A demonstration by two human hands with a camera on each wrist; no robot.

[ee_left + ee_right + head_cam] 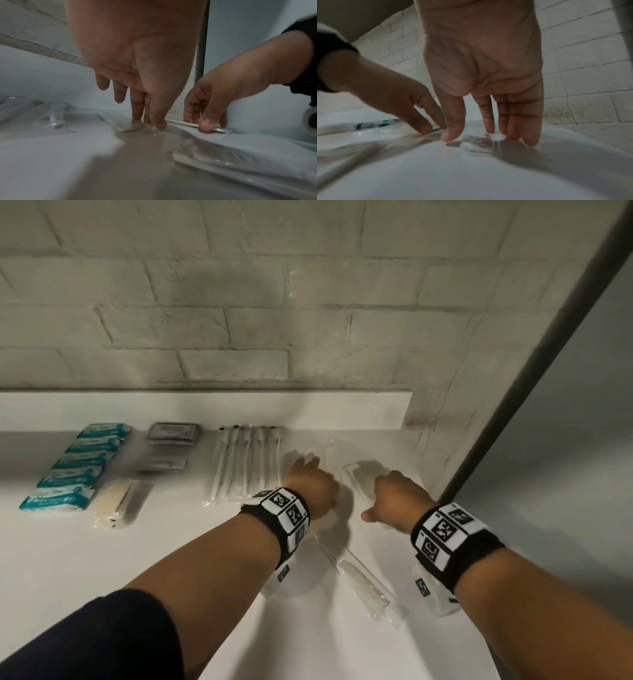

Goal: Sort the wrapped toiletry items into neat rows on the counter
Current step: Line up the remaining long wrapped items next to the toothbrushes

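Observation:
On the white counter [171, 542] both hands rest on clear-wrapped white combs, right of the sorted rows. My left hand [308, 474] touches one wrapped comb [306, 457] with straight fingers; in the left wrist view its fingertips [137, 116] press the wrapper [126, 127]. With thumb and straight fingers, my right hand [383, 491] presses down on a second wrapped comb [359, 474], whose wrapper [477, 144] lies under the fingertips [513, 134]. A third wrapped comb [363, 582] lies loose and slanted nearer me, between my forearms.
Sorted rows run along the left: teal packets [78, 465], grey sachets [173, 434], a tan wrapped item [118, 501] and wrapped toothbrushes [246, 463]. A brick wall [239, 320] backs the counter. At the right, a dark frame [513, 405] slants past the counter's end.

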